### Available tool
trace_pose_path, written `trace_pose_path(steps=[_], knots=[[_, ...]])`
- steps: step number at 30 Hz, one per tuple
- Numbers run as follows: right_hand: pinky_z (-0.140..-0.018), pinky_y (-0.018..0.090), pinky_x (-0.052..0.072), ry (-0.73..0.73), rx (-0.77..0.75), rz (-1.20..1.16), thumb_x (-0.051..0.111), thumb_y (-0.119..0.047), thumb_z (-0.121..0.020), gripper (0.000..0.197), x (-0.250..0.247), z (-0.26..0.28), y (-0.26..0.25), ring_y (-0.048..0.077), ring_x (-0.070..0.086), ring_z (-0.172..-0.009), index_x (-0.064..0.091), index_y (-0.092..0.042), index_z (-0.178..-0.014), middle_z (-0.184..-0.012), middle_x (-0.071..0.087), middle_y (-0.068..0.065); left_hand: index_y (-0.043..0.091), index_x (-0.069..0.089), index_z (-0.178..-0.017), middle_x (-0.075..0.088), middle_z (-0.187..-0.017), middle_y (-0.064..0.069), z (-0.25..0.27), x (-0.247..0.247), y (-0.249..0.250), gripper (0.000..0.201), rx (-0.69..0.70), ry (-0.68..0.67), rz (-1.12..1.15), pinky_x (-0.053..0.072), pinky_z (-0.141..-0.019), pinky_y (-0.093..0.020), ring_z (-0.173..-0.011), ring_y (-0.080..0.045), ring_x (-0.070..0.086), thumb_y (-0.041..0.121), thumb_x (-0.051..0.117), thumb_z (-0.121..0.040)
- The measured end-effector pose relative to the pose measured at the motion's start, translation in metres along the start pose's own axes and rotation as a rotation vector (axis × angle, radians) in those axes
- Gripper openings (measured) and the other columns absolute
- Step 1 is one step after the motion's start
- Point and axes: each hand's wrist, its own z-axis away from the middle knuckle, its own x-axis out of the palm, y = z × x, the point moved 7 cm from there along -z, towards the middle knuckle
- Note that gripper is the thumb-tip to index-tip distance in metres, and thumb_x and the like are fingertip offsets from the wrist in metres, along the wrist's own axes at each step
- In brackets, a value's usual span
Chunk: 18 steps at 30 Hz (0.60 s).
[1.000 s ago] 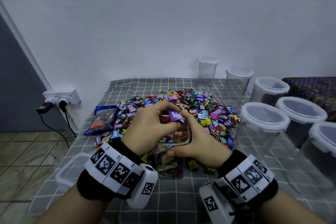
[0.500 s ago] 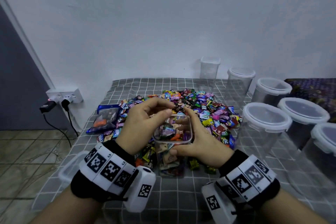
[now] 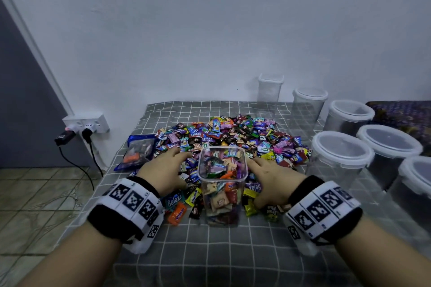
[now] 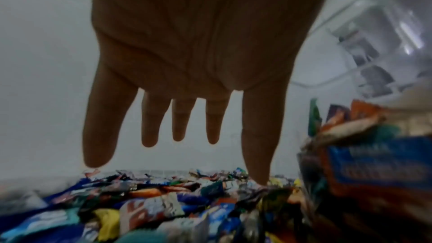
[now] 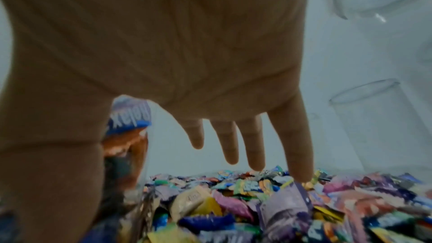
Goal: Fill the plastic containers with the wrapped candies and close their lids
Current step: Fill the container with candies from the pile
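Reaching back into the wrapped candies [image 3: 233,137], the left hand [image 3: 163,170] and right hand [image 3: 272,177] have left the square container [image 3: 222,184], fingers spread and empty; it stands nearly full between them, lid still off.

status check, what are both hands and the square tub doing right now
Left hand open over the pile of wrapped candies; right hand open too, no grip. Clear square plastic container nearly full, no lid. Nothing in the way.
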Motion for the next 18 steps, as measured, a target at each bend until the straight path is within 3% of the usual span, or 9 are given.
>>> trace_pose_path(steps=[4,9,13,18], knots=[[-0.104,0.045,0.038,-0.045,0.077,0.124,0.074,-0.042,-0.073,0.107,0.009,-0.008,0.005,0.027,0.017,-0.14,0.001,-0.029,-0.149,-0.155,0.01,0.005,0.034,0.011,-0.148,0.01,-0.157,-0.001,-0.009,0.023,-0.003,0.1,-0.063,-0.121,-0.115,0.041,-0.103,-0.046,-0.141,-0.025,0.023,0.046,0.075,-0.073],[-0.111,0.05,0.029,-0.073,0.122,0.155,0.074,-0.046,-0.072,0.114,0.021,-0.023,0.01,0.029,0.003,-0.145,-0.008,-0.029,-0.149,-0.158,-0.007,0.005,0.038,-0.008,-0.148,-0.005,-0.159,-0.005,-0.012,0.043,-0.008,0.115,-0.15,-0.273,-0.156,0.036,-0.106,-0.051,-0.143,-0.034,0.014,0.05,0.076,-0.07],[-0.111,0.051,0.029,-0.083,0.09,0.14,0.073,-0.05,-0.072,0.114,0.029,-0.035,0.011,0.029,0.005,-0.145,-0.008,-0.031,-0.149,-0.159,-0.004,0.003,0.037,-0.001,-0.149,0.008,-0.158,-0.009,-0.015,0.047,-0.008,0.104,-0.136,-0.311,-0.142,0.042,-0.101,-0.048,-0.137,-0.034,0.031,0.047,0.073,-0.075],[-0.102,0.043,0.042,-0.033,0.03,0.118,0.074,-0.043,-0.071,0.094,0.032,-0.045,0.007,0.029,0.037,-0.129,0.019,-0.035,-0.146,-0.147,0.026,0.006,0.042,0.023,-0.145,0.037,-0.147,-0.006,-0.018,0.045,-0.002,0.074,-0.065,-0.279,-0.148,0.048,-0.093,-0.037,-0.122,-0.027,0.05,0.035,0.065,-0.085]])
